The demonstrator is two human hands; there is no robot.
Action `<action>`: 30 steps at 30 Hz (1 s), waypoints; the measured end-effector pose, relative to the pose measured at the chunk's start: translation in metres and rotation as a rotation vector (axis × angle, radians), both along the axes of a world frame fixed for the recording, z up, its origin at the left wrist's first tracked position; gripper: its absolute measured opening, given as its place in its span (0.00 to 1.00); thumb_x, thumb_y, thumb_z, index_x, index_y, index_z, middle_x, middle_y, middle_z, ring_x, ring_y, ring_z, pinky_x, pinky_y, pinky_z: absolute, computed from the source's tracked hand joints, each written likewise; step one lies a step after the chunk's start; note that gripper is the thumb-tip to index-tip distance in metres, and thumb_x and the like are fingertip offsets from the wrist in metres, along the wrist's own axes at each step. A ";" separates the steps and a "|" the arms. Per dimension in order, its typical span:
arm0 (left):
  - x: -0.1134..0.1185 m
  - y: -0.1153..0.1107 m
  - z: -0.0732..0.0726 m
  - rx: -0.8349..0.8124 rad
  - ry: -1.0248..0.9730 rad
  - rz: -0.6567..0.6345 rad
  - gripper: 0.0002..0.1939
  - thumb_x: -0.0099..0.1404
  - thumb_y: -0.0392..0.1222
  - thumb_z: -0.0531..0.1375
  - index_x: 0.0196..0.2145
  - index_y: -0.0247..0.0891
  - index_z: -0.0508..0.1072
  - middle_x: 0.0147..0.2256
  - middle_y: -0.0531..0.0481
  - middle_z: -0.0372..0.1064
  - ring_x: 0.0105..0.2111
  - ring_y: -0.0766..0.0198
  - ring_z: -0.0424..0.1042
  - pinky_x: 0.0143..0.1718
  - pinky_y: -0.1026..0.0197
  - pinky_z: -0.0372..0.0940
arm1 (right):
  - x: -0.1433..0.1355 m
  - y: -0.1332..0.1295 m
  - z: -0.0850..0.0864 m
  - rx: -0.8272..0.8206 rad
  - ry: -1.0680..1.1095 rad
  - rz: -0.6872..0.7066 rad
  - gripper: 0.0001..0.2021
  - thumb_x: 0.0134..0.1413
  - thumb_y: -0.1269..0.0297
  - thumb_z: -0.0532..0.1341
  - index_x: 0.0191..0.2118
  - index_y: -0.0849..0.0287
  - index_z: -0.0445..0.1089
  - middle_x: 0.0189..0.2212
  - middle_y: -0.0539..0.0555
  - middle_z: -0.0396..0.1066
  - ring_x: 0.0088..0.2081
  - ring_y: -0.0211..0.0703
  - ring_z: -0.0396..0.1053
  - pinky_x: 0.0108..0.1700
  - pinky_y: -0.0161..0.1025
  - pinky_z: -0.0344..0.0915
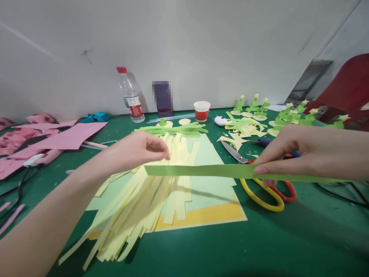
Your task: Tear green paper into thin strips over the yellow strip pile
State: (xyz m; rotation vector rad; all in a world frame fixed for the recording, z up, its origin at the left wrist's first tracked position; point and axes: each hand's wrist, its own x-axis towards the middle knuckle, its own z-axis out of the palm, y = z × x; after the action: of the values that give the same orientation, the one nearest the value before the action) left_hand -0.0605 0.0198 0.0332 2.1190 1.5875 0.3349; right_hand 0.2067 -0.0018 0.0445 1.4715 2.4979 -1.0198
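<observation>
A long green paper strip point(198, 170) stretches level above the table, pinched between the thumb and fingers of my right hand point(302, 152). Its left end hangs free, just below my left hand point(141, 148). The thumb and fingertips of that hand are drawn together above the strip, with nothing visible between them. Under both lies a pile of pale yellow paper strips point(150, 204) on light green sheets point(213, 192). Behind the pile is a bundle of green strips point(184, 130). Scissors point(261, 198) with yellow and red handles lie beneath my right hand.
Pink paper point(75, 134) covers the left side. A bottle point(132, 100), a red-and-white cup point(201, 112) and a white rounded object point(221, 120) stand towards the wall. Several small green paper plants point(255, 107) and yellow scraps point(248, 129) are at right, near a red chair point(343, 84).
</observation>
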 end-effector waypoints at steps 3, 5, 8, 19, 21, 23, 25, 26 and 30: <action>0.014 -0.012 -0.002 0.155 -0.093 0.037 0.11 0.58 0.48 0.55 0.33 0.43 0.76 0.36 0.54 0.75 0.36 0.61 0.72 0.33 0.65 0.64 | -0.010 -0.003 -0.007 -0.034 0.005 -0.018 0.17 0.49 0.57 0.54 0.15 0.60 0.59 0.14 0.46 0.46 0.15 0.30 0.43 0.17 0.33 0.44; 0.028 -0.027 -0.007 0.204 -0.216 -0.072 0.10 0.60 0.45 0.55 0.33 0.43 0.76 0.36 0.56 0.75 0.36 0.64 0.72 0.33 0.68 0.65 | -0.020 -0.008 -0.014 -0.017 0.057 -0.013 0.16 0.50 0.58 0.53 0.17 0.60 0.61 0.14 0.46 0.45 0.15 0.30 0.42 0.17 0.33 0.42; 0.045 -0.046 -0.018 0.243 -0.261 -0.273 0.08 0.60 0.38 0.56 0.31 0.40 0.75 0.30 0.57 0.75 0.28 0.69 0.72 0.28 0.72 0.64 | -0.033 -0.016 -0.024 0.062 0.118 -0.005 0.16 0.51 0.58 0.51 0.21 0.59 0.67 0.13 0.45 0.43 0.16 0.31 0.39 0.16 0.33 0.38; 0.048 -0.047 -0.027 0.298 -0.171 -0.265 0.08 0.55 0.33 0.56 0.24 0.37 0.75 0.21 0.57 0.74 0.19 0.70 0.69 0.20 0.72 0.60 | -0.047 -0.026 -0.034 0.392 0.075 0.022 0.16 0.49 0.67 0.51 0.13 0.61 0.60 0.12 0.45 0.42 0.16 0.30 0.39 0.19 0.32 0.42; 0.045 -0.041 -0.022 0.223 -0.198 -0.197 0.08 0.55 0.34 0.57 0.23 0.38 0.75 0.22 0.58 0.74 0.21 0.70 0.70 0.21 0.73 0.61 | -0.042 -0.024 -0.031 0.418 0.077 0.018 0.16 0.49 0.67 0.51 0.15 0.61 0.63 0.11 0.45 0.43 0.15 0.29 0.39 0.17 0.32 0.41; 0.041 -0.034 -0.018 0.172 -0.206 -0.129 0.07 0.54 0.36 0.58 0.22 0.38 0.75 0.23 0.59 0.74 0.21 0.70 0.70 0.20 0.73 0.61 | -0.036 -0.020 -0.026 0.412 0.100 0.029 0.15 0.49 0.67 0.50 0.17 0.61 0.67 0.10 0.44 0.40 0.14 0.29 0.37 0.15 0.32 0.38; 0.037 -0.028 -0.016 0.138 -0.176 -0.068 0.07 0.54 0.39 0.58 0.22 0.38 0.75 0.23 0.58 0.74 0.21 0.70 0.69 0.18 0.73 0.59 | -0.027 -0.015 -0.020 0.353 0.124 0.029 0.15 0.49 0.65 0.50 0.19 0.61 0.69 0.10 0.44 0.39 0.13 0.29 0.36 0.14 0.33 0.36; 0.035 -0.025 -0.015 0.122 -0.156 -0.046 0.07 0.54 0.39 0.58 0.22 0.39 0.76 0.23 0.58 0.74 0.21 0.70 0.69 0.18 0.73 0.58 | -0.023 -0.013 -0.017 0.311 0.128 0.011 0.16 0.50 0.63 0.50 0.19 0.61 0.68 0.10 0.44 0.39 0.13 0.29 0.36 0.13 0.33 0.36; 0.027 -0.013 -0.014 0.105 -0.093 0.012 0.08 0.53 0.40 0.57 0.25 0.39 0.77 0.27 0.55 0.75 0.24 0.67 0.71 0.20 0.72 0.61 | -0.005 -0.002 -0.009 0.194 0.100 -0.039 0.21 0.51 0.57 0.53 0.13 0.60 0.61 0.11 0.45 0.39 0.13 0.28 0.37 0.13 0.33 0.37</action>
State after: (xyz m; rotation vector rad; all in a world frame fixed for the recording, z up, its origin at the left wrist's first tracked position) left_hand -0.0338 0.0064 0.0191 2.1389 1.5615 0.5245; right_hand 0.2017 -0.0036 0.0356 1.5624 2.7171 -0.8996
